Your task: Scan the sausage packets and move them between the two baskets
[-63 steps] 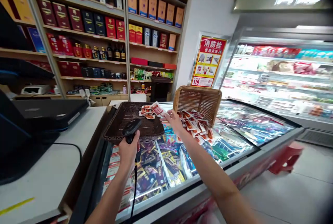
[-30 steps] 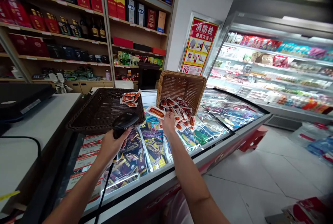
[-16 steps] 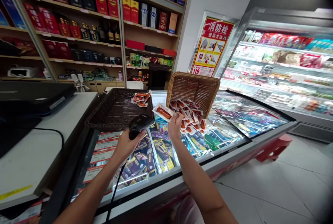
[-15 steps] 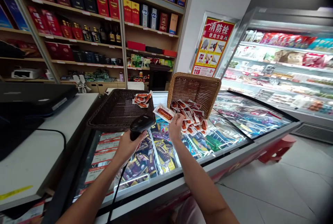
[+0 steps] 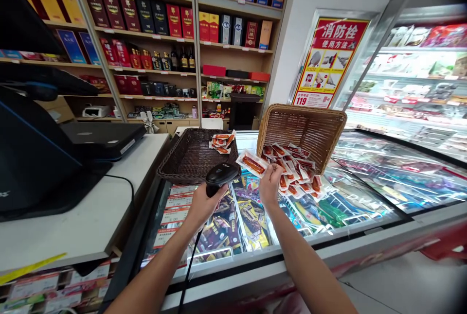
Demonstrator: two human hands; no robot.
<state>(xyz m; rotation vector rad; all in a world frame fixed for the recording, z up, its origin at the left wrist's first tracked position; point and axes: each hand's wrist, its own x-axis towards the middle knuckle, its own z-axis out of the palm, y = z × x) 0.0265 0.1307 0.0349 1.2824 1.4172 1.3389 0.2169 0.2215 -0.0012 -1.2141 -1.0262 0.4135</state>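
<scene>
My left hand (image 5: 205, 203) is wrapped round the handle of a black barcode scanner (image 5: 222, 174), its head tilted toward the right. A cable runs down from it. Between thumb and fingers, my right hand (image 5: 270, 183) pinches one end of a packaged sausage (image 5: 253, 164) in clear wrapping, close to the scanner's head. Right behind that hand, a tan wicker basket (image 5: 302, 118) lies tipped, with many packaged sausages (image 5: 292, 170) spilling from it onto the freezer glass. A dark brown basket (image 5: 182, 156) on the left holds several packaged sausages (image 5: 222, 142) in its right corner.
Both baskets rest on a glass-topped chest freezer (image 5: 251, 260) full of ice cream packs. A white counter (image 5: 87, 212) with a black monitor stand (image 5: 32, 148) is at the left. Shelves of boxed bottles (image 5: 153, 15) and a fire hydrant poster (image 5: 324, 61) are behind.
The view has swung to the left, so everything sits further right and the monitor stand has come in. Both hands keep their holds on the scanner and the packaged sausage.
</scene>
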